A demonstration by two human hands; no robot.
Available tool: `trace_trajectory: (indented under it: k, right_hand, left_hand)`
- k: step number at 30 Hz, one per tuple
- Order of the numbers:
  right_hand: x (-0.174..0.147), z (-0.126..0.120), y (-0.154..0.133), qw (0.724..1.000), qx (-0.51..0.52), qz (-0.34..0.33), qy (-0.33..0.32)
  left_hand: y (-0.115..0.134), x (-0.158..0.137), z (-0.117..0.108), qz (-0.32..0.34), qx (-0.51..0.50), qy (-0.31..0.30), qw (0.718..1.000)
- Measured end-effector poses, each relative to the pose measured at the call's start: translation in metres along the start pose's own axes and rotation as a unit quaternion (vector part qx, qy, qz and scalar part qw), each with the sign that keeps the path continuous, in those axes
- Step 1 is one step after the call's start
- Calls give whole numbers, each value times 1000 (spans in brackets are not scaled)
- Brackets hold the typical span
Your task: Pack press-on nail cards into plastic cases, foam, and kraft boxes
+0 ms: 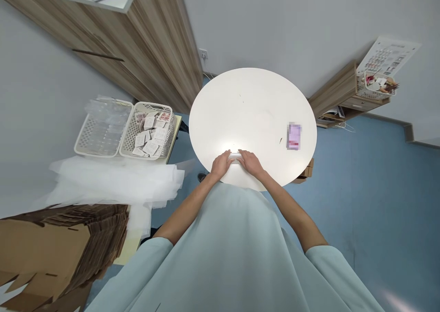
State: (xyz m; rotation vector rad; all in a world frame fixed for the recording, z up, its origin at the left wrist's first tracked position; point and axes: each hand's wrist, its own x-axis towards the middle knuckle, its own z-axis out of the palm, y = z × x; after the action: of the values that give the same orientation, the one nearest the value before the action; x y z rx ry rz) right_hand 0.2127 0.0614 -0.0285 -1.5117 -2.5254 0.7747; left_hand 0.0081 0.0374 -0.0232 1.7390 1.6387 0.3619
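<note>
At the near edge of the round white table (252,101), both hands are closed on a small whitish, shiny, roll-like bundle (235,158). My left hand (221,164) grips its left end, and my right hand (251,162) its right end. Fingers cover both ends, so only the middle shows, and what it contains cannot be made out. A pixelated pinkish-purple rectangular item (294,136) lies farther right on the tabletop, apart from my hands. Small dark specks are scattered on the white surface.
Left stand a white basket (124,138) of small white packets and another basket (80,140) with clear plastic. White wrapping sheets (120,179) and stacked flat cardboard (44,252) lie nearer. A wooden cabinet (158,41) rises behind; a low shelf (338,90) stands right.
</note>
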Motion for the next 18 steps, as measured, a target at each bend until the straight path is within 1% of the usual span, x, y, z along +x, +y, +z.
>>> trace_trajectory:
  k: [2, 5, 7, 9, 11, 13, 15, 17, 18]
  right_hand:
    - [7, 2, 3, 1000, -4, 10, 8]
    - [13, 5, 6, 1000, -21, 21, 0]
    - [15, 5, 5, 999, -30, 15, -1]
    - [14, 4, 2, 999, -36, 9, 6]
    - [11, 2, -4, 999, -45, 12, 10]
    - [7, 1, -13, 998, -50, 31, 5]
    - [2, 2, -25, 997, -47, 60, -7]
    - [-4, 4, -37, 995, -38, 87, -28]
    - [-7, 6, -43, 994, -34, 96, -38]
  left_hand:
    - [-2, 5, 7, -4, 8, 19, 1000]
    - [-6, 14, 15, -21, 22, 22, 999]
    - [-8, 19, 17, -16, 27, 31, 999]
    - [-10, 20, 17, -4, 30, 52, 998]
    - [-11, 17, 16, -10, 32, 83, 996]
    - [-12, 11, 14, -42, 32, 113, 992]
    - [-13, 5, 12, -93, 20, 134, 986]
    - [-15, 1, 9, -145, -12, 131, 981]
    - [-16, 0, 7, -163, -33, 118, 979]
